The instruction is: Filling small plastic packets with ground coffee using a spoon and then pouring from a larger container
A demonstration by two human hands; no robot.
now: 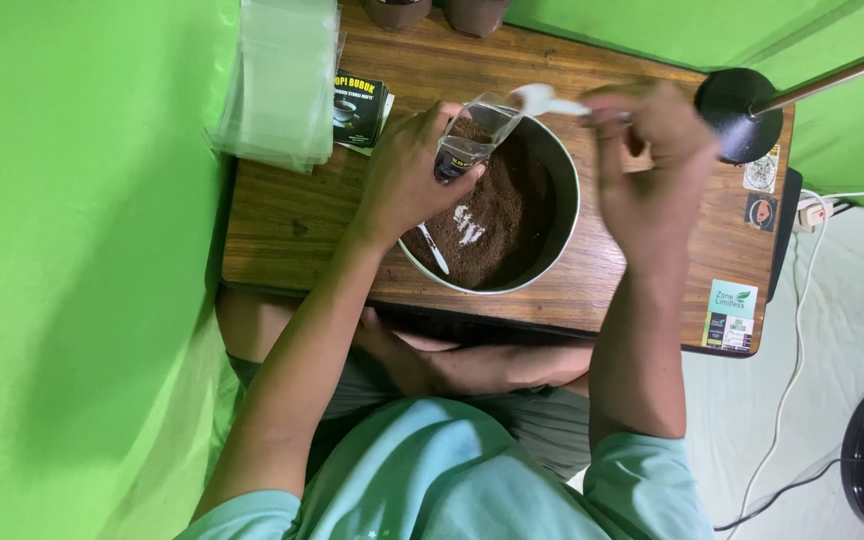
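Looking straight down from the head view: the left hand (407, 170) has its fingers wrapped around a small clear plastic pouch (472, 135) partly filled with brown powder, holding it tilted over the far-left rim of the round metal bowl (564, 215). The right hand (647, 165) pinches the handle of a white plastic spoon (542, 100), fingers clenched on it, the spoon's scoop right at the pouch's open mouth. The bowl sits mid-desk, loaded with dark brown ground powder (497, 220), and a second small white spoon (434, 250) lies in the powder near the bowl's left wall. The brown wooden desk (282, 220) also carries a stack of empty clear plastic pouches (277, 80) at its far-left corner, a black printed packet (357, 110) just beside them, and a black round lamp base (737, 115) at the far right.
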